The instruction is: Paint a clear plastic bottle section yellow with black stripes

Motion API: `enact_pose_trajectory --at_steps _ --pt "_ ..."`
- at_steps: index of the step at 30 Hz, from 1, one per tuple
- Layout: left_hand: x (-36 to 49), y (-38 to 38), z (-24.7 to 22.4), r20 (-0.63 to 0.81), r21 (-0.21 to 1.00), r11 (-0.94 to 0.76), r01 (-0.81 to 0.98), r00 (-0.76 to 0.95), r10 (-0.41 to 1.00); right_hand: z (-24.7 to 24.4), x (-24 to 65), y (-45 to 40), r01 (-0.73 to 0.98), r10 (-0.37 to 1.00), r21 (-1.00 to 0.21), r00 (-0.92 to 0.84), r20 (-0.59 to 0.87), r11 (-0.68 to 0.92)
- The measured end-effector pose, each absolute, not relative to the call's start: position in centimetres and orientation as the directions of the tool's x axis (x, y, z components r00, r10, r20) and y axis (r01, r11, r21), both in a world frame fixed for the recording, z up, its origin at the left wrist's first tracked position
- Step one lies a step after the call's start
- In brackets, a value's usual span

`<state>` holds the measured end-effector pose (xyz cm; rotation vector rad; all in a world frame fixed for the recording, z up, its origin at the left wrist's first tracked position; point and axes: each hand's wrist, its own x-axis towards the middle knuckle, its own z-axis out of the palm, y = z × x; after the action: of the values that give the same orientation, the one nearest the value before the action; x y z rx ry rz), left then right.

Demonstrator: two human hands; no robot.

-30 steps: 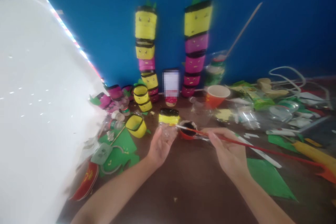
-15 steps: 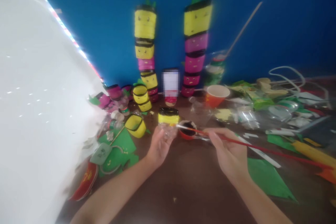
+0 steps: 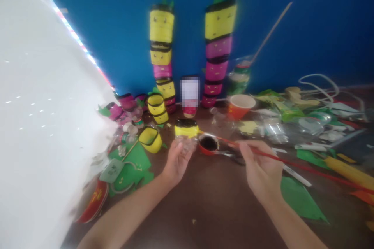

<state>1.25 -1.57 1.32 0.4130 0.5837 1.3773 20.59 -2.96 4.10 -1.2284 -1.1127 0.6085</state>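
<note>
My left hand [image 3: 177, 160] is closed around the clear lower part of a plastic bottle piece [image 3: 187, 131], whose upper part is yellow with a black rim. Between the fingers of my right hand [image 3: 260, 165] is a long red paintbrush [image 3: 280, 158], pointing left. Its tip meets the right side of the yellow band, or lies just beside it; I cannot tell which. Under the brush, right of the bottle piece, stands a small red cup [image 3: 208, 148] with dark paint inside. A yellow cup with a black rim [image 3: 150, 140] sits left of my left hand.
Two tall stacks of painted cups, a left stack [image 3: 161, 27] and a right stack [image 3: 218, 48], rise before the blue wall. Green sheets [image 3: 302, 200], an orange paper cup [image 3: 240, 109], clear bottles [image 3: 276, 130] and a red bowl [image 3: 92, 201] lie around the brown table [image 3: 201, 218].
My right hand has shifted right with the paintbrush, and the brush tip has moved from the front of the yellow band to its right edge. My left hand has barely moved.
</note>
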Motion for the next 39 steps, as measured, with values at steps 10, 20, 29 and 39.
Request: enact_pose_trajectory --at_steps 10,20,29,39 --pt "1.3 -1.6 1.6 -0.152 0.577 0.173 -0.798 0.103 0.983 4.2 20.6 -3.0 0.189 0.876 -0.928 0.312 0.367 0.321" --pt "1.3 -1.7 1.4 -0.135 0.595 0.166 -0.786 0.105 0.985 5.2 19.6 -3.7 0.197 0.885 -0.897 0.179 0.430 0.396" --pt "1.2 -1.4 1.5 -0.207 0.558 0.207 -0.804 0.107 0.973 4.6 20.5 -3.3 0.247 0.842 -0.896 0.318 0.435 0.370" --pt "1.2 -1.5 2.2 -0.204 0.531 0.236 -0.814 0.147 0.968 3.9 20.8 -2.9 0.197 0.863 -0.925 0.338 0.376 0.326"
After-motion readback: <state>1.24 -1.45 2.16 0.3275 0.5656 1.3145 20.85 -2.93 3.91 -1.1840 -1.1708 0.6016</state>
